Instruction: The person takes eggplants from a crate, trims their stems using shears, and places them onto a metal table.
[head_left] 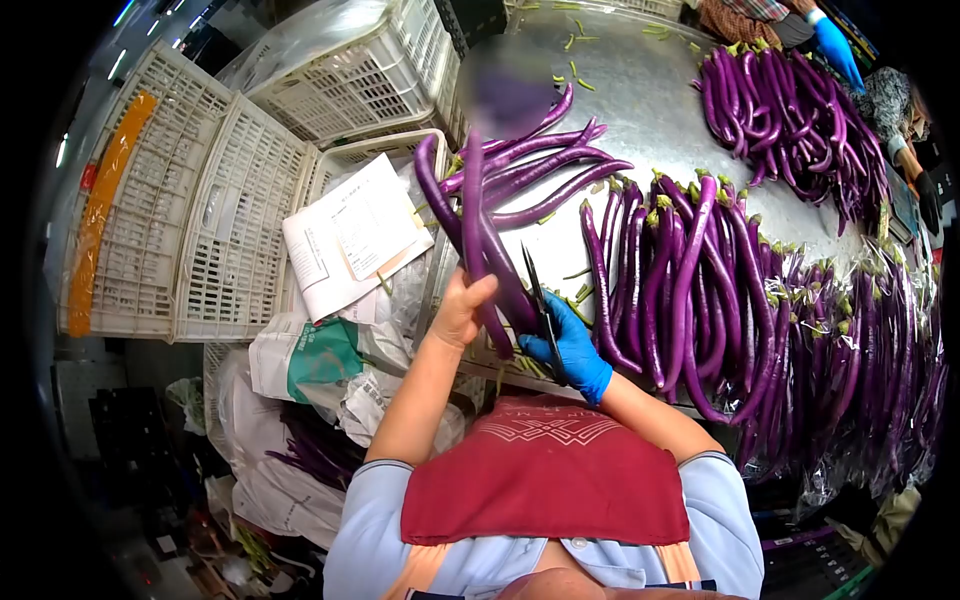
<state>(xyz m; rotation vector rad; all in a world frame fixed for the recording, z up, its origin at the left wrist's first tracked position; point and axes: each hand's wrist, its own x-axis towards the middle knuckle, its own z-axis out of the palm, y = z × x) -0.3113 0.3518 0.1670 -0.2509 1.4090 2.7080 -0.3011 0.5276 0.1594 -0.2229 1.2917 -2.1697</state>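
My bare left hand [465, 305] is closed around long purple eggplants [474, 215], which point up and away from me. In my blue-gloved right hand [572, 350] is a pair of dark scissors [533, 275], its tips pointing away from me beside the held eggplants. Whether the blades are apart is hard to make out. Beyond the held ones, several loose eggplants [560, 165] lie on the metal table [640, 90]. Right of my gloved hand, a row of eggplants [680, 280] lies side by side, green stem ends facing away from me.
Bagged eggplants [850, 370] cover the right edge, and a large pile [790, 120] lies farther back. Green trimmings [575, 75] dot the table. White plastic crates [345, 80] and printed papers [355, 235] are on the left. Another person's blue-gloved hand [838, 50] shows at the top right.
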